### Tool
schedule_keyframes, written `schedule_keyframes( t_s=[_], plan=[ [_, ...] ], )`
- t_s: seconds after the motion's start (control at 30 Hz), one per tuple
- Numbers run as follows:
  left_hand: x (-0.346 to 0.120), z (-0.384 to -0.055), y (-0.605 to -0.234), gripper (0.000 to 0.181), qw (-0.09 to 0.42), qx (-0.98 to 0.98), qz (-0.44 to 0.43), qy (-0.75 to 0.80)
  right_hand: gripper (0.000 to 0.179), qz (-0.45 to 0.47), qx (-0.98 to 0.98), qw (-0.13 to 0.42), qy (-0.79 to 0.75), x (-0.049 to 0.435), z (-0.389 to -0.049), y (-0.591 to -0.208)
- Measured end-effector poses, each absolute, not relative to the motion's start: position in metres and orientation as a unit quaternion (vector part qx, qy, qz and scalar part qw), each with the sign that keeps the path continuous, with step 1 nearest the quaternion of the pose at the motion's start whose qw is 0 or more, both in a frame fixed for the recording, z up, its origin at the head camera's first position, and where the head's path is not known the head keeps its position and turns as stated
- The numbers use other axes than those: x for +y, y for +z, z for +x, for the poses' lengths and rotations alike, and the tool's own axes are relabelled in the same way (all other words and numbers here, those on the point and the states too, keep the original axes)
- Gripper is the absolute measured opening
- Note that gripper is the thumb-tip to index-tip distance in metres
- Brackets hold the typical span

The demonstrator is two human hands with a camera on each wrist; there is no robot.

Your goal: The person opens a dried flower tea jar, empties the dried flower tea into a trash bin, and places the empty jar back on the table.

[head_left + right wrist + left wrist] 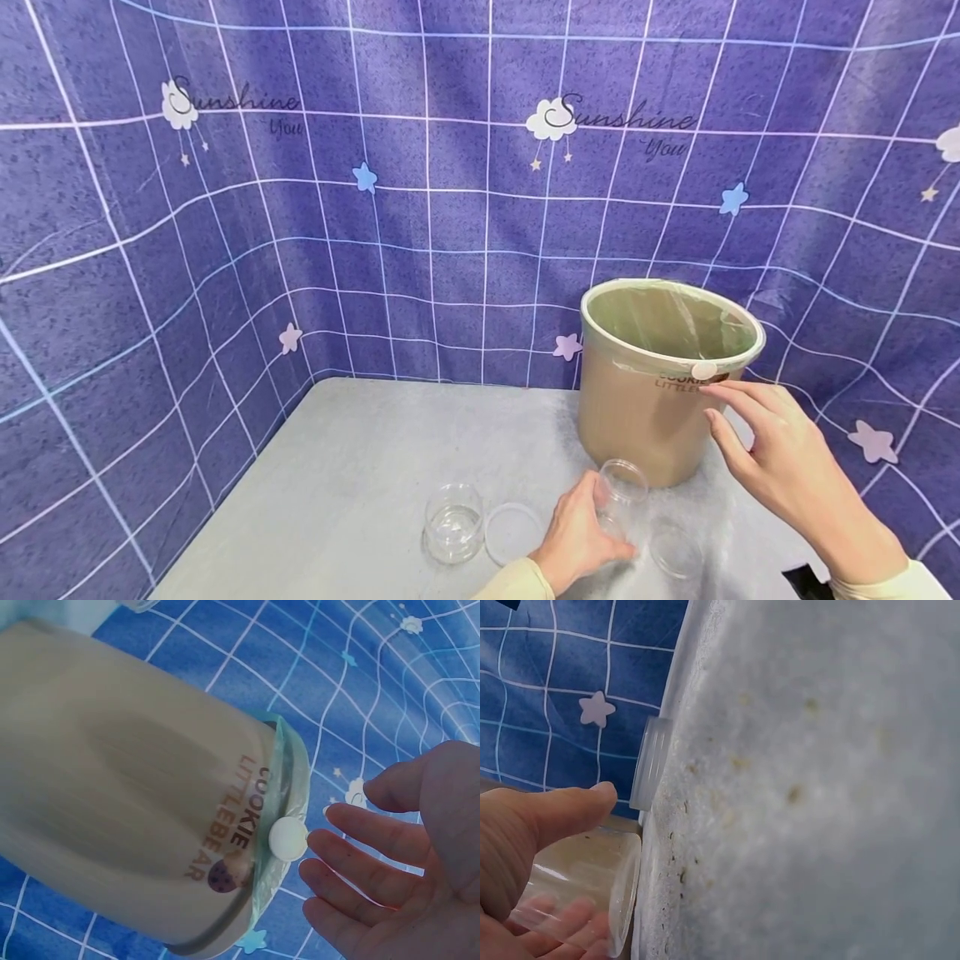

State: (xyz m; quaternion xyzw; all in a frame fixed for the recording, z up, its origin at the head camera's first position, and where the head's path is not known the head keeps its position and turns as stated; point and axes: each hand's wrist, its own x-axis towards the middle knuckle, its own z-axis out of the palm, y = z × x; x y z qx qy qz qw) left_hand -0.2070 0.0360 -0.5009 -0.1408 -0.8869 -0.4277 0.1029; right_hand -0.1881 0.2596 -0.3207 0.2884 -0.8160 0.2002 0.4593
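Observation:
My left hand [577, 533] holds a clear plastic jar [628, 504] by its side, close in front of the bin. In the left wrist view the thumb lies on one side of the jar [585, 859], and the fingers show through its wall. My right hand [783, 467] is raised beside the beige trash bin [637, 425], holding nothing. Its fingers, slightly bent and spread, are near the white round button [288, 838] on the bin's rim; whether they touch it I cannot tell.
Left of my left hand stands another clear jar [453, 525], with a translucent round lid [513, 535] beside it. A clear disc-like lid [677, 550] lies right of the held jar. The bin has a thin greenish liner [675, 321]. Behind the grey table [360, 467] hangs a blue grid-patterned curtain [457, 208].

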Motion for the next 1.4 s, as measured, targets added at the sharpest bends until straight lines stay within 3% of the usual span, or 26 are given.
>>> schedule_keyframes(
  t_s=[0.23, 0.67, 1.1, 1.4],
  plan=[
    [0.036, -0.207, -0.503, 0.078, 0.082, -0.891, -0.130, -0.427, 0.036, 0.282, -0.820, 0.455, 0.202, 0.262, -0.189, -0.330],
    [0.033, -0.204, -0.509, 0.086, 0.091, -0.884, -0.122, -0.442, 0.034, 0.274, -0.826, 0.452, 0.196, 0.262, -0.191, -0.342],
    [0.033, -0.194, -0.504, 0.109, 0.071, -0.891, -0.097, -0.437, 0.035, 0.273, -0.830, 0.445, 0.196, 0.259, -0.190, -0.346],
    [0.027, -0.187, -0.498, 0.106, 0.077, -0.898, -0.096, -0.423, 0.036, 0.271, -0.832, 0.445, 0.193, 0.261, -0.188, -0.347]
  ],
)
